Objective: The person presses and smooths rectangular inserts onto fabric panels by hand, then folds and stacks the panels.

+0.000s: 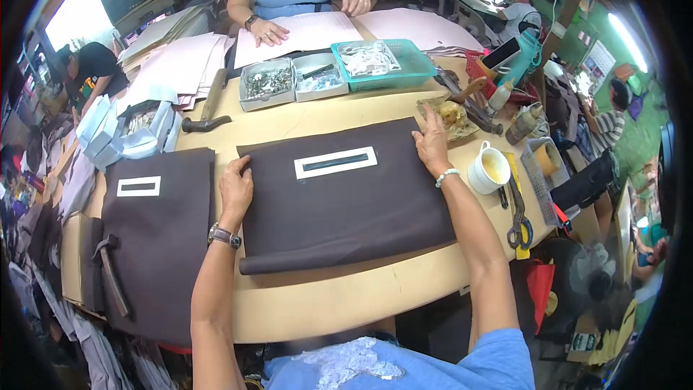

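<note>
A dark brown sheet of material lies in front of me, its near edge rolled or folded over. Near its top sits a white rectangular frame around a dark slot. My left hand has its fingers curled and closed on the sheet's left edge. On the right edge rests my right hand, fingers stretched out and thumb apart on the sheet. Just beyond those fingers is a yellowish lump on a wrapper. To the left lies a second dark brown sheet with a similar white frame.
A hammer lies on the left sheet, another hammer farther back. Boxes of metal parts and a teal basket stand ahead. At right are a white cup and scissors. A person's hands rest on pink sheets opposite.
</note>
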A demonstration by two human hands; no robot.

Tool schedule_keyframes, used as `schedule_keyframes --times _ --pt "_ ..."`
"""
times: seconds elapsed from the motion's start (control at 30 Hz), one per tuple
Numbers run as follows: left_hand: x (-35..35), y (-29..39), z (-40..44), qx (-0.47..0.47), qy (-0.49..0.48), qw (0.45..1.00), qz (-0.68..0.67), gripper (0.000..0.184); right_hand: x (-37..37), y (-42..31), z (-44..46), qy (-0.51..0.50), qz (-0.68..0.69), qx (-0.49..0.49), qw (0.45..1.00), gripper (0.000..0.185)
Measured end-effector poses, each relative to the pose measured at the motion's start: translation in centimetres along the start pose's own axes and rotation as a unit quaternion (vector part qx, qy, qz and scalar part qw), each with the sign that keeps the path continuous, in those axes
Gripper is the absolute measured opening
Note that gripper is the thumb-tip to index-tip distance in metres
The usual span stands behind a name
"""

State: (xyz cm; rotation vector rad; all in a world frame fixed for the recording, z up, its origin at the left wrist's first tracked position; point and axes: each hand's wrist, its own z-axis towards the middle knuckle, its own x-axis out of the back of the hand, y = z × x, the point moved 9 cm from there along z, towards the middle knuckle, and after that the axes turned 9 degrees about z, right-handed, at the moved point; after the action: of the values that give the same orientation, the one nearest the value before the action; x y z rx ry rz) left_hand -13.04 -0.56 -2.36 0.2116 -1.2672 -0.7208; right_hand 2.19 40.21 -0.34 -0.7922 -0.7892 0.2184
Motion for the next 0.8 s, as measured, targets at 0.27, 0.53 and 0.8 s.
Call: schedule_keyframes --times 0.27,0.53,0.8 --pt "-0.5 0.5 1.4 -0.04 0.02 0.999 0.01 0.029 -0.4 0.4 0.7 0.011 -0.043 0.029 0.999 0.065" --pt "2.2 4.5 -0.2 -0.122 0.03 0.986 0.111 0.046 0.4 -3.0 -0.1 0.032 -0.087 0.057 0.994 0.063" --pt "3.0 14.6 -17.1 -0.362 -0.218 0.897 0.126 0.065 -1.7 -18.9 -19.2 -0.214 -0.028 0.188 0.958 0.058"
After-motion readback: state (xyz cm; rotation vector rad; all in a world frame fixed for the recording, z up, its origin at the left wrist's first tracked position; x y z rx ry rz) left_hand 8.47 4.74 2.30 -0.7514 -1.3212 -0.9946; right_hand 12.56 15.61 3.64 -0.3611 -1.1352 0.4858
